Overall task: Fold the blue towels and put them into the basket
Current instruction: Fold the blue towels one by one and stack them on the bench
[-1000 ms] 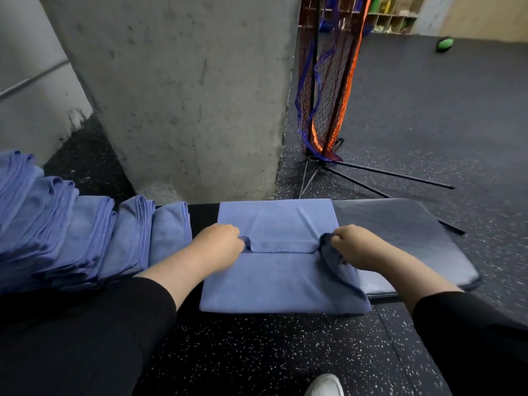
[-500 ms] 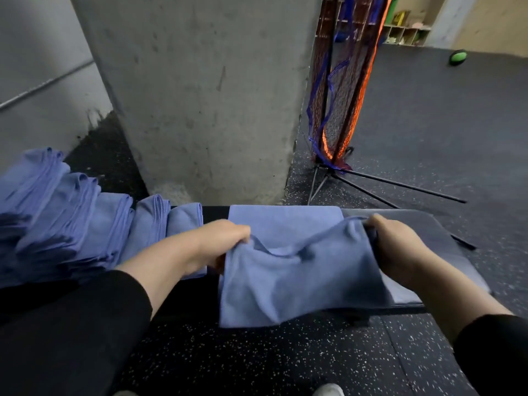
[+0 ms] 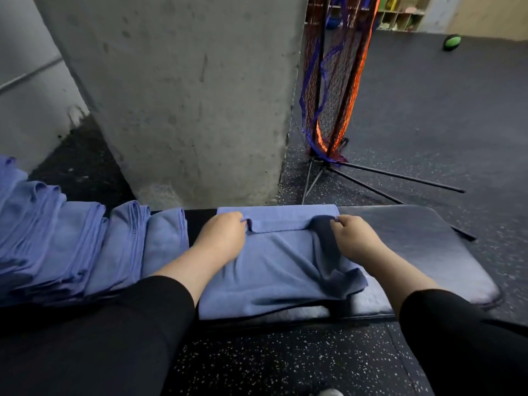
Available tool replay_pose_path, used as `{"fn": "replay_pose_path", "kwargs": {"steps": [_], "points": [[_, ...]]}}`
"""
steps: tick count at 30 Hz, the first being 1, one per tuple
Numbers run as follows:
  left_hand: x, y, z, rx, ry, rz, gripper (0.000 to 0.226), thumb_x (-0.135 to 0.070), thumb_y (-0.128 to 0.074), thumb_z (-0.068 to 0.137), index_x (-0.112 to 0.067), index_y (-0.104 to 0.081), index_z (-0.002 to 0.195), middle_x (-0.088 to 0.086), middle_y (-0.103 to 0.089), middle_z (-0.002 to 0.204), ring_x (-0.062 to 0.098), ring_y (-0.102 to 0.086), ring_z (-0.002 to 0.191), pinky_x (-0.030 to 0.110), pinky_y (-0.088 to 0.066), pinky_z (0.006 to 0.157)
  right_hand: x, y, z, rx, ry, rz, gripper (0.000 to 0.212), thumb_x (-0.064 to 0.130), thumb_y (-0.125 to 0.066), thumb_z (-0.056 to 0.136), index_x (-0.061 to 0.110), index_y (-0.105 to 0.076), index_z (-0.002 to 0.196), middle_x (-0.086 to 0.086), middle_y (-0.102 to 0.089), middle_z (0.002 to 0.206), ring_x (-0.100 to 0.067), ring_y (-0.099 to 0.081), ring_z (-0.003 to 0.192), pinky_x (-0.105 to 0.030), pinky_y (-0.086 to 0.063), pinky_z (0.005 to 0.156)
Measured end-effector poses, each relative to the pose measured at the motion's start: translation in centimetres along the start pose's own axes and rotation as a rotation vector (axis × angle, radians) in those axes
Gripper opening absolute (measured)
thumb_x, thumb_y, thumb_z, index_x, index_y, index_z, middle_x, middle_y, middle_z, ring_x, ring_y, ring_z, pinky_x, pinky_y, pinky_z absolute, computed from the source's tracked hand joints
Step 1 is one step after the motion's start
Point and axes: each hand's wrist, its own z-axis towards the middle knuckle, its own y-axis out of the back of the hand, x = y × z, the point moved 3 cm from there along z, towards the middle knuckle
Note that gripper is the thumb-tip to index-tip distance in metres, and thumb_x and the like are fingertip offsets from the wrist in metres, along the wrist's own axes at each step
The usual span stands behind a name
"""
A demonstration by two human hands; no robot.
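Blue towel (image 3: 274, 270) lies on the dark padded bench (image 3: 428, 247) right in front of you, between your two forearms, its near edge at the bench's front edge. Your left hand (image 3: 221, 238) pinches the folded flap's far left corner, fingers curled round the hem. Your right hand (image 3: 354, 238) pinches the far right corner the same way, cloth bunched under the fingers. Both grasp the towel, neither is loose.

Handling, judged from the drape: soft, light, limp cloth, no stiffness. It sags and wrinkles wherever it isn't pulled taut. See the slack ridge running down the right side and the loose corner flopped near your right wrist. Not fragile, and it probably won't slip much on the bench pad. Take it by the corners or along the hemmed edge and keep tension between both hands, otherwise the fold will go crooked.

Orientation: the folded piece is roughly square. The hemmed edge you hold runs left to right, parallel to the bench's far edge and just short of the lower layer's far edge. Left side looks squared, right side is skewed and needs smoothing.

Stack of blue towels (image 3: 57, 238) sits just left, overlapping, touching the bench area beside your left arm. No basket in view, can't tell where it is. Concrete pillar (image 3: 185, 95) stands behind the bench.
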Motion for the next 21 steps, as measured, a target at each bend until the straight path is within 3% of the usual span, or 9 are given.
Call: {"fn": "replay_pose_path", "kwargs": {"steps": [3, 5, 8, 11, 14, 16, 17, 19, 21], "points": [[-0.2, 0.1, -0.5, 0.044, 0.014, 0.041, 0.026, -0.006, -0.034, 0.104, -0.007, -0.059, 0.107, 0.009, -0.058, 0.111, 0.027, -0.047, 0.082, 0.033, -0.029, 0.067, -0.4, 0.5, -0.3, 0.065, -0.039, -0.04, 0.033, 0.014, -0.044, 0.101, 0.007, -0.047, 0.068, -0.005, -0.046, 0.06, -0.02, -0.04, 0.058, -0.027, -0.03, 0.05], [-0.5, 0.3, -1.4, 0.086, -0.027, 0.102, 0.029, -0.008, -0.033, 0.104, -0.004, -0.06, 0.116, 0.006, -0.054, 0.102, 0.026, -0.053, 0.085, 0.035, -0.03, 0.066, -1.0, 0.8, -0.9, 0.133, -0.1, -0.004, 0.029, 0.014, -0.045, 0.098, 0.006, -0.05, 0.07, -0.01, -0.051, 0.064, -0.024, -0.046, 0.062, -0.031, -0.043, 0.055], [-0.9, 0.4, -3.1, 0.141, -0.087, 0.168, 0.03, -0.016, -0.032, 0.107, -0.004, -0.06, 0.107, -0.001, -0.044, 0.079, 0.025, -0.05, 0.084, 0.032, -0.036, 0.069, -2.5, 1.1, -2.5, 0.285, -0.207, 0.211, 0.021, 0.015, -0.05, 0.097, 0.007, -0.059, 0.079, -0.013, -0.056, 0.073, -0.026, -0.057, 0.066, -0.036, -0.057, 0.059], [-0.5, 0.3, -5.4, 0.271, -0.067, 0.221, 0.031, -0.02, -0.035, 0.103, -0.014, -0.046, 0.075, 0.013, -0.06, 0.096, 0.028, -0.047, 0.086, 0.032, -0.033, 0.07, -3.8, 1.3, -4.5, 0.412, -0.226, 0.273, 0.016, 0.013, -0.056, 0.093, 0.008, -0.06, 0.079, -0.01, -0.049, 0.066, -0.019, -0.052, 0.058, -0.035, -0.054, 0.06], [-0.9, 1.1, -8.0, 0.331, -0.043, 0.205, 0.031, -0.021, -0.034, 0.104, -0.007, -0.058, 0.091, 0.014, -0.059, 0.101, 0.025, -0.046, 0.087, 0.029, -0.035, 0.072, -4.5, 1.7, -6.4, 0.458, -0.216, 0.292, 0.021, 0.009, -0.056, 0.094, 0.008, -0.056, 0.073, -0.002, -0.04, 0.054, -0.015, -0.043, 0.05, -0.03, -0.051, 0.054], [-1.6, 2.0, -9.1, 0.346, -0.031, 0.165, 0.033, -0.02, -0.032, 0.106, -0.005, -0.06, 0.098, 0.013, -0.062, 0.11, 0.027, -0.05, 0.093, 0.029, -0.033, 0.071, -4.3, 2.4, -7.4, 0.45, -0.193, 0.406, 0.023, 0.007, -0.056, 0.095, 0.008, -0.056, 0.072, -0.002, -0.038, 0.056, -0.014, -0.041, 0.052, -0.029, -0.05, 0.054], [-2.0, 2.9, -9.3, 0.347, -0.045, 0.116, 0.032, -0.02, -0.033, 0.105, -0.008, -0.06, 0.091, 0.011, -0.063, 0.106, 0.027, -0.052, 0.094, 0.031, -0.032, 0.068, -4.0, 2.9, -7.8, 0.442, -0.182, 0.498, 0.021, 0.007, -0.056, 0.095, 0.008, -0.057, 0.074, -0.006, -0.039, 0.061, -0.016, -0.042, 0.057, -0.031, -0.05, 0.057], [-2.3, 4.6, -9.1, 0.355, -0.031, -0.044, 0.034, -0.021, -0.041, 0.103, -0.017, -0.055, 0.072, 0.001, -0.058, 0.078, 0.023, -0.053, 0.077, 0.029, -0.035, 0.059, -3.0, 4.2, -8.3, 0.413, -0.15, 0.685, 0.012, 0.007, -0.055, 0.094, 0.005, -0.062, 0.083, -0.013, -0.042, 0.073, -0.02, -0.043, 0.065, -0.033, -0.047, 0.062], [-1.9, 5.9, -8.1, 0.313, 0.04, -0.347, 0.034, -0.021, -0.051, 0.094, -0.023, -0.043, 0.061, -0.006, -0.039, 0.058, 0.018, -0.037, 0.057, 0.032, -0.033, 0.054, -1.7, 5.6, -8.1, 0.316, -0.1, 0.779, 0.013, 0.006, -0.052, 0.095, 0.004, -0.064, 0.09, -0.016, -0.048, 0.074, -0.019, -0.05, 0.063, -0.028, -0.045, 0.059]]}}
